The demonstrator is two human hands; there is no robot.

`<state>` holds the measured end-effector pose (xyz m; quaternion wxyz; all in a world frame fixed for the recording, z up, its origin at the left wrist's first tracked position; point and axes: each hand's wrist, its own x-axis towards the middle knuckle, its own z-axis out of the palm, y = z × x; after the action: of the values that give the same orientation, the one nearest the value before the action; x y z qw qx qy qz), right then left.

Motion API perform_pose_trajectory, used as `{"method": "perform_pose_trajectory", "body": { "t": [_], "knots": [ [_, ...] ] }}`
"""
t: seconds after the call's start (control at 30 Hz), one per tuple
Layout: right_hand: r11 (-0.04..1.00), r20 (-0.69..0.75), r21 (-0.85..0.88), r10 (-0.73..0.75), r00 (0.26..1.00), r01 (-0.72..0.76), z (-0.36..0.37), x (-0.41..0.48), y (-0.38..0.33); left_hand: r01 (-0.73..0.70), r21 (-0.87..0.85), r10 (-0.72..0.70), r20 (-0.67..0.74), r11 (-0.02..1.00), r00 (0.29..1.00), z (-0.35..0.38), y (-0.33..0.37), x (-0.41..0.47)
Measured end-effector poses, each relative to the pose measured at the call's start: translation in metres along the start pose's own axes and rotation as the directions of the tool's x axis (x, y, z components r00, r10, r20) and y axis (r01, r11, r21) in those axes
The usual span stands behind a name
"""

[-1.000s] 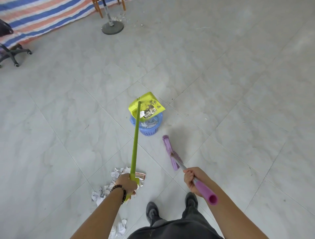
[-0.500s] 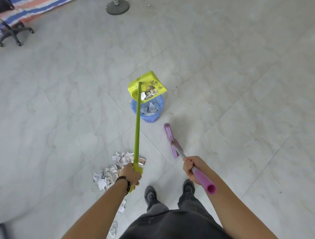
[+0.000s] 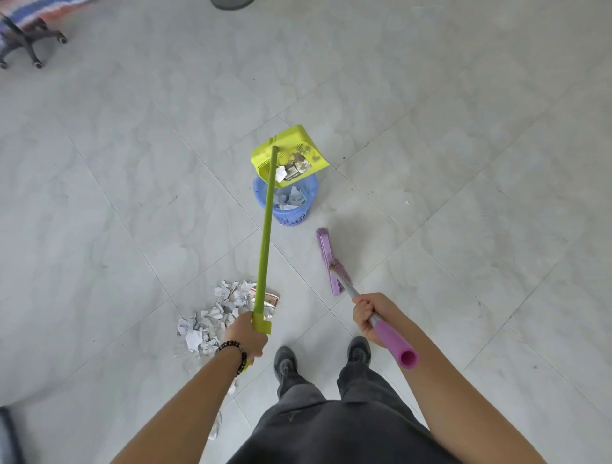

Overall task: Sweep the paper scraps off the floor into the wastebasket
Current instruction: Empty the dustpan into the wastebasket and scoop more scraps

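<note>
Pale marble-look floor (image 3: 463, 165) tiles fill the room, with an office chair (image 3: 29, 43) at the far left edge and a round stand base (image 3: 231, 2) at the top. A person stands over 2 dark shoes (image 3: 286, 361), arms stretched forward. Left hand (image 3: 248, 334), wearing a bead bracelet (image 3: 235, 351), has its fingers wrapped tight around the end of a long green handle (image 3: 265, 245); its yellow-green dustpan (image 3: 289, 155) tilts above a blue wastebasket (image 3: 288, 212), a few paper scraps (image 3: 288, 170) clinging at its lower lip over the opening. More scraps lie inside the wastebasket. Right hand (image 3: 367, 314) has its fingers closed around the purple broom (image 3: 329, 261) shaft, the head resting on the floor just right of the wastebasket. A crumpled paper pile (image 3: 215, 314) lies on the floor beside the left hand.
</note>
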<state>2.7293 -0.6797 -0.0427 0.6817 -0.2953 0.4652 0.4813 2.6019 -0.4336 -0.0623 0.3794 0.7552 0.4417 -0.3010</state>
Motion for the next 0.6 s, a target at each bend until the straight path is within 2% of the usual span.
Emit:
{"method": "perform_pose_trajectory", "body": {
  "t": [0.2,0.3,0.47,0.6],
  "knots": [
    [0.976,-0.101,-0.217,-0.014,0.995,-0.009,-0.006,-0.028,-0.008,0.006,-0.074,-0.005,0.019,0.997,1.0,0.003,0.027,0.004],
    [0.931,-0.162,-0.364,-0.035,0.986,-0.026,-0.01,-0.043,-0.01,-0.009,-0.131,0.013,0.033,0.991,0.999,0.008,0.039,0.005],
    [0.795,-0.173,-0.602,-0.227,0.958,0.079,-0.011,-0.071,0.001,-0.019,-0.194,0.028,0.043,0.981,0.999,0.003,0.064,0.004],
    [0.604,-0.094,-0.779,-0.382,0.919,0.171,-0.014,-0.093,0.014,-0.023,-0.239,0.038,0.057,0.971,0.998,-0.004,0.075,0.0]
  ]
}}
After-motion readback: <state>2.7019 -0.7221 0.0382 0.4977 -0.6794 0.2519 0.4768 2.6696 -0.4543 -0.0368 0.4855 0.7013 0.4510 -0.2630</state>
